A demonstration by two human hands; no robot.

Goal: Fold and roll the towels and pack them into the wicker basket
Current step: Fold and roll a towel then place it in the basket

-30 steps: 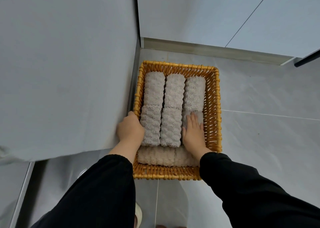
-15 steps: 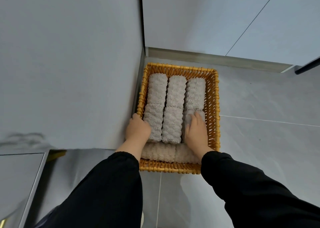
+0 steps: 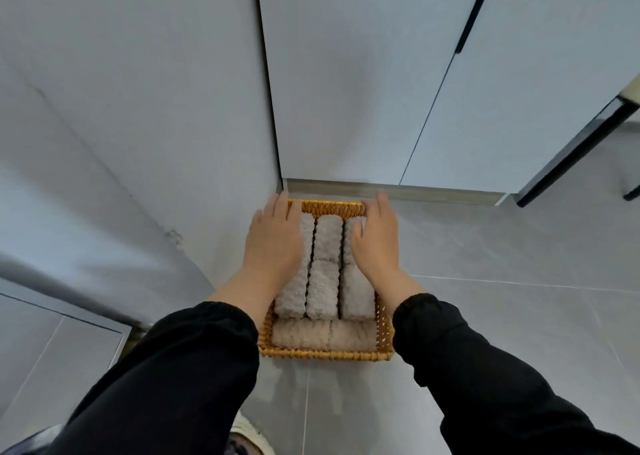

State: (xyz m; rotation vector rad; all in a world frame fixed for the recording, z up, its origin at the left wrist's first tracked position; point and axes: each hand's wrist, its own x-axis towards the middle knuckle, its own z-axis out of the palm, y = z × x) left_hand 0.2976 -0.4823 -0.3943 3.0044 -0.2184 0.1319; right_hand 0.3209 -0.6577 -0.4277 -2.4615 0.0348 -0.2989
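The wicker basket (image 3: 325, 354) stands on the grey floor tiles in the corner by the cabinets. Several rolled grey-beige towels (image 3: 323, 288) lie packed in it, in three lengthwise rows, with a crosswise roll (image 3: 322, 333) along the near side. My left hand (image 3: 275, 240) lies flat over the left row, fingers straight and reaching the far left rim. My right hand (image 3: 375, 238) lies flat over the right row, fingertips at the far right rim. Both arms wear black sleeves.
A grey cabinet panel (image 3: 138, 108) rises close on the basket's left, and cabinet doors (image 3: 346, 74) with a plinth (image 3: 398, 191) stand just behind it. A dark furniture leg (image 3: 571, 153) is at the far right. My shoe (image 3: 249, 434) shows at the bottom edge.
Both hands slid from the near half of the basket forward to its far end, and now lie flat over the outer rows. The view tilted upward.
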